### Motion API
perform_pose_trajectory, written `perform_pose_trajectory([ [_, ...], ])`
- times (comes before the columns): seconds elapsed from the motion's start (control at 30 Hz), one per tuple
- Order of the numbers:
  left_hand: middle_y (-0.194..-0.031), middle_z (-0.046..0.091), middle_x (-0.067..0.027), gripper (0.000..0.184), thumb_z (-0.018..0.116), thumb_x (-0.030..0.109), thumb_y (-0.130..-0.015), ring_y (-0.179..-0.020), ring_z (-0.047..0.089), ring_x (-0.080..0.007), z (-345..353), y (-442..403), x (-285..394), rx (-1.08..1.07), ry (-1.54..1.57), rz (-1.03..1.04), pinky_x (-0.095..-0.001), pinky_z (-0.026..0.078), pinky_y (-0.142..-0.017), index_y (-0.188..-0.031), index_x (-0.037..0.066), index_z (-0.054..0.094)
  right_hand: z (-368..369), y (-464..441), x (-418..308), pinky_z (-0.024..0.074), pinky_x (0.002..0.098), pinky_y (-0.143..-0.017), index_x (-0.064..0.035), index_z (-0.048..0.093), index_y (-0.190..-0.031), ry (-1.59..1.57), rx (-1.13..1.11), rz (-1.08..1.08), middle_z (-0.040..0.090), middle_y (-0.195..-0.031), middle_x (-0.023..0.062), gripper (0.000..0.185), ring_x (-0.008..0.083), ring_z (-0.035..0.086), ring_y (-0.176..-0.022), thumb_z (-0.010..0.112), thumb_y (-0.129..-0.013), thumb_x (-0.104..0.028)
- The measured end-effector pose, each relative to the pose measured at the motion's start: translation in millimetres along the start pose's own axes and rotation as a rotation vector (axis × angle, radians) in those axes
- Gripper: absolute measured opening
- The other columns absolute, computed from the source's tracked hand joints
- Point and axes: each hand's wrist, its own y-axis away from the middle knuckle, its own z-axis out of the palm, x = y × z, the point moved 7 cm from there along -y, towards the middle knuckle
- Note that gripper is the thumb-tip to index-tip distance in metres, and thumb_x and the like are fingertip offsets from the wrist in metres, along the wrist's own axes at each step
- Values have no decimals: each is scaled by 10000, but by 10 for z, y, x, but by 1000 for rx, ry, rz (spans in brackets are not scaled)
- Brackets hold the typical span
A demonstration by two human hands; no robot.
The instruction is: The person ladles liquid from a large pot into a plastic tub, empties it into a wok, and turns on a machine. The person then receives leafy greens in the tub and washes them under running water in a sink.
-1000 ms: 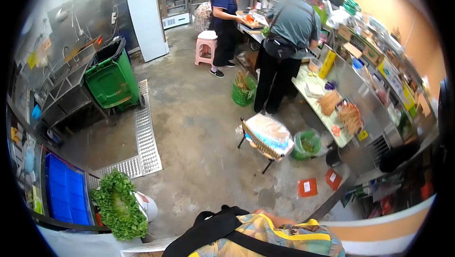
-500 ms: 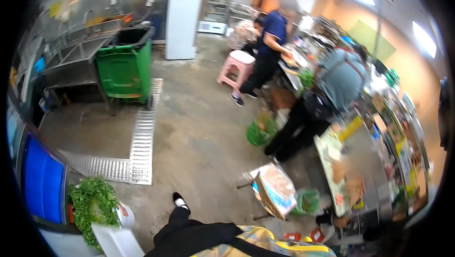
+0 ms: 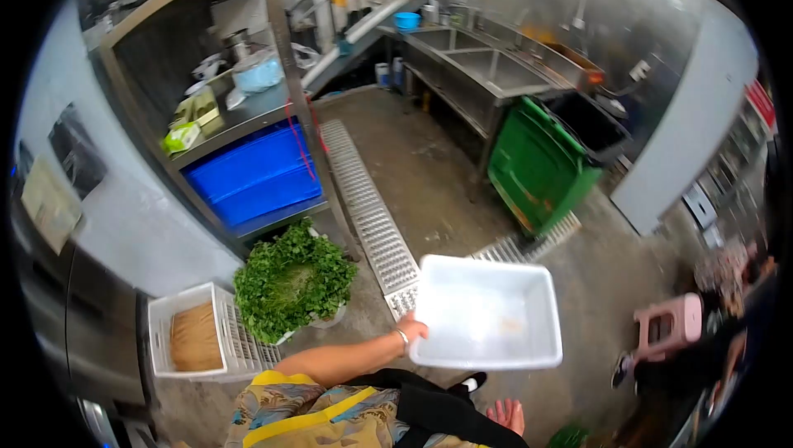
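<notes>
Clamped with the left hand (image 3: pixel 415 330) on the side wall of a white tub (image 3: pixel 479 308), near 8 o'clock of its rim. Turned now much more to the left than half a second ago, toward the sinks (image 3: pixel 496 72) at 12 o'clock and the bin (image 3: pixel 537 167) at 1 o'clock, both counted from the tub. Showing now the whole tub, about 5 o'clock from the middle of the view, in place of what seems only a corner at the low edge half a second ago. Meaning for the work, by judgement: tub well in control of one hand, carried in front of the body, and not yet set down.

About the grip: left fingers closed firmly around the wall, partly hidden, so not possible to tell exactly how bent behind it. Tilted in the hold, with the hollow side toward the camera, and with only a pale patch on the bottom. At 6 o'clock, well under the rim, right hand (image 3: pixel 505 417) with fingers spread apart, not touching the tub, with nothing seen in it. Around the tub: greens (image 3: pixel 293 283) and, just beside, a basket (image 3: pixel 248 331) at 9 o'clock, a blue box (image 3: pixel 256 171) at 10 o'clock, a stool (image 3: pixel 673 320) at 3 o'clock.
</notes>
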Motion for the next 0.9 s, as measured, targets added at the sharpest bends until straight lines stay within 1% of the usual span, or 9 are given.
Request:
perform_pose_trajectory([
  [0.17,-826,545,-103,510,488,-52,-525,-735,527,-211,1155,-3,140,-43,42,-40,-292,457,-595,-1033,-7,501,249,-976,-687,391,424,-889,-68,316,-1258,-388,-280,425,343,-1262,149,685,298,342,-1183,547,-777,-497],
  [0.27,-875,531,-100,534,487,-62,-532,-809,514,-208,1685,-18,433,5,67,-49,-298,453,-622,-1063,-5,464,168,-1424,-1336,376,419,-908,-53,354,-1225,-201,-327,203,371,-1243,139,609,276,381,-1152,558,-796,-435],
  [0.3,-877,529,-100,530,490,-59,-536,-813,513,-209,1858,-84,525,-10,4,-22,-301,453,-619,-1062,-2,463,224,-1495,-1455,346,420,-958,-25,351,-1241,-327,-273,284,440,-1216,169,467,300,411,-1145,457,-860,-273],
  [0.33,-916,537,-117,626,521,-35,-544,-826,516,-217,1997,-39,737,-12,-167,17,-296,456,-644,-1161,6,424,354,-1503,-1683,283,478,-996,-4,245,-1278,-231,-328,210,323,-1292,194,514,344,323,-1193,434,-878,-267],
  [0.4,-954,535,-152,620,537,-30,-558,-859,543,-266,2282,-326,698,52,-288,98,-337,472,-735,-1157,-27,379,376,-1540,-1971,290,424,-1002,-1,328,-1224,-281,-325,205,390,-1248,160,454,297,384,-1154,437,-880,-276],
  [0.5,-1073,487,-173,705,508,-80,-522,-1001,496,-309,3073,-423,839,-228,-116,43,-394,440,-812,-1202,5,340,-277,-2093,-1820,450,400,-819,-3,436,-1133,-427,10,174,525,-1082,137,387,271,530,-968,563,-808,-171],
  [0.63,-1128,472,-161,696,492,-55,-595,-1037,471,-321,3948,-931,885,-633,-190,132,-395,400,-876,-1255,22,286,-708,-2109,-2148,501,301,-658,-26,506,-1029,-417,156,102,573,-959,75,272,205,580,-834,572,-771,-80],
  [0.87,-1077,503,-178,507,489,45,-678,-998,490,-329,5731,-1273,673,-994,-76,-723,-438,398,-877,-1166,-38,375,-1164,-1709,-3043,480,308,-677,-25,497,-1033,-625,516,-224,574,-934,75,300,206,570,-823,575,-753,-97],
  [0.9,-1077,503,-178,507,489,45,-678,-998,490,-329,5934,-1305,645,-1011,-90,-740,-438,398,-877,-1166,-38,375,-1228,-1642,-3103,470,372,-783,24,456,-1080,-662,569,-237,546,-1028,124,364,266,551,-937,575,-751,-75],
])
